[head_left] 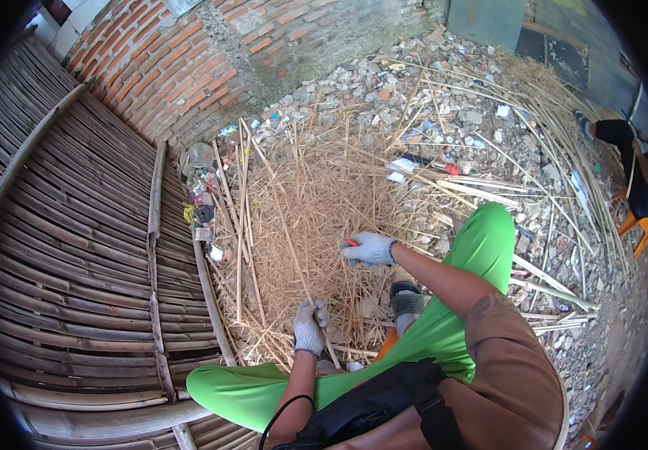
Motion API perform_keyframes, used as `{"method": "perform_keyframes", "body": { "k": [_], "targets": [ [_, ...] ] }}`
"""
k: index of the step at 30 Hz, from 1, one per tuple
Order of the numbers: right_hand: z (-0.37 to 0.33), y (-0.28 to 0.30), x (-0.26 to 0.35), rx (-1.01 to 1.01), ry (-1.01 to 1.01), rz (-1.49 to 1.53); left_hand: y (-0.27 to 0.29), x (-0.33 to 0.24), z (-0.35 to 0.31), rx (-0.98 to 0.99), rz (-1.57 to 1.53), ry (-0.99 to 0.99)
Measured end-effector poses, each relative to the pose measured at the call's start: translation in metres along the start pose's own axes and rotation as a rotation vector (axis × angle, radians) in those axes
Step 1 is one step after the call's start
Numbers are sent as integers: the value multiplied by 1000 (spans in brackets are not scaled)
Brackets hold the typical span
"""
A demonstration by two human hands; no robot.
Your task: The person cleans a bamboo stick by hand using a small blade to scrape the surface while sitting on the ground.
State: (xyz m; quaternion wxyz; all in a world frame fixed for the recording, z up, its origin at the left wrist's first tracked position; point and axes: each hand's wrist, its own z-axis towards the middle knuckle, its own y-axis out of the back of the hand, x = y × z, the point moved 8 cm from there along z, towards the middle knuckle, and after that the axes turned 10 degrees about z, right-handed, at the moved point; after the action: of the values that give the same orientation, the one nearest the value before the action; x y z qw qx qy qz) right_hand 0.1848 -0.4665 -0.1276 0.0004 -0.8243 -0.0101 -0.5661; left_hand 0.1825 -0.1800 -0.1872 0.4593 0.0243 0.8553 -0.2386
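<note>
My left hand (310,327), in a grey-white work glove, is closed round a long, thin bamboo strip (292,253). The strip slants from near my knees up and away over a heap of straw-coloured shavings (324,202). To the right and a little farther off, my right hand (370,249), gloved too, grips a tool with a red handle (351,242). A bit of red shows on either side of that fist; the rest of the tool is hidden or too small to make out. The right hand is apart from the strip.
On my left leans a large bamboo-slat panel (91,247). A brick wall (181,67) stands behind the heap. Loose bamboo strips (481,191) lie across stony rubble (489,135) on the right. Another person (635,154) sits at the far right on an orange stool (634,225).
</note>
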Motion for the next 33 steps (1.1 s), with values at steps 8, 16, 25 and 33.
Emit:
{"method": "perform_keyframes", "body": {
  "k": [8,16,25,33],
  "targets": [
    [-1,3,0,-8,-24,16,7,7,-2,23,-122,23],
    [0,13,-5,-15,2,39,24,15,-13,-45,-101,66],
    [8,12,-17,-6,-3,-5,20,6,-9,-8,-158,47],
    [6,21,-21,-31,-4,19,26,2,-6,-66,-117,-10]
  ]
}}
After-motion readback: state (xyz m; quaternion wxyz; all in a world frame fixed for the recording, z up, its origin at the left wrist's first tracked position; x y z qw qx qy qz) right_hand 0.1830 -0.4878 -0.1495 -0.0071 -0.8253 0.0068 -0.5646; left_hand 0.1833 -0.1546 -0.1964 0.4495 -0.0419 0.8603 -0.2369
